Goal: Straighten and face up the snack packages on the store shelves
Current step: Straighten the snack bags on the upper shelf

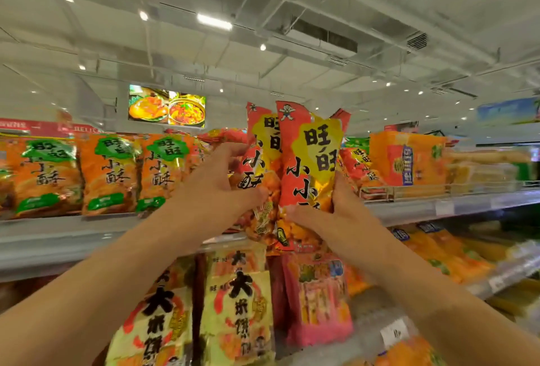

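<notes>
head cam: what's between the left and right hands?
In the head view, two red-and-yellow snack bags: the left hand grips the left bag, the right hand the right bag. No bare gap.

2 red-yellow snack bags (304,161) upright, side by side, above top shelf (58,237)

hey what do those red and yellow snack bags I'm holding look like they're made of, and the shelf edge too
Red and yellow snack bags: probably thin glossy plastic film, perhaps foil-lined, since they glare and crumple under both hands' fingers. Shelf edge: looks like grey painted metal with a smooth matte face, though blur leaves that open.
</notes>
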A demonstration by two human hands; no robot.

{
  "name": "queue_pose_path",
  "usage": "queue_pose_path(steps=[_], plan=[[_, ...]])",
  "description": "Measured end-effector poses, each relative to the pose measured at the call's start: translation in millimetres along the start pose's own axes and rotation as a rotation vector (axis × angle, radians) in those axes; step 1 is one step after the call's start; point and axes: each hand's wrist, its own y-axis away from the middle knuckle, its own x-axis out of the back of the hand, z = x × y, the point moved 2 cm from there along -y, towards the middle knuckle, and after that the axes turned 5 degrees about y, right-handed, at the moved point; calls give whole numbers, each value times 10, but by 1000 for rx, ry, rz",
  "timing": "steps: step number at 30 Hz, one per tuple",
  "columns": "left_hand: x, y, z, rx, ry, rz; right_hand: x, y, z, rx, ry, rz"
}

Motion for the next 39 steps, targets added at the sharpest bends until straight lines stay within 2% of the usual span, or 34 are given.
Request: queue_pose_path(steps=[5,8,13,16,22,28,33,36,39], plan=[[-459,-345,32,3,0,60,448,-311,356,24,8,-16],[-613,-532,50,17,91,122,693,-471,469,60,-9,-1],[-900,-863,157,-28,124,149,1218,-756,541,-32,-4,84],[-1142,-1119,255,-46,133,133,1503,-881,633,-30,24,107],[-1604,-1504,296,-74,153,198,1885,-1355,962,-24,49,226],[-1672,-1618,174,-8,78,361,1868,-1794,1529,-49,52,30],[-1291,-1454,153,-2,21,573,1964,-1984,1736,-17,11,-62],[-1032,-1239,136,8,-106,694,1879,-1975,1723,92,245,-136],[-926,-1019,11,83,-316,721,1782,-1893,1721,162,468,-173]])
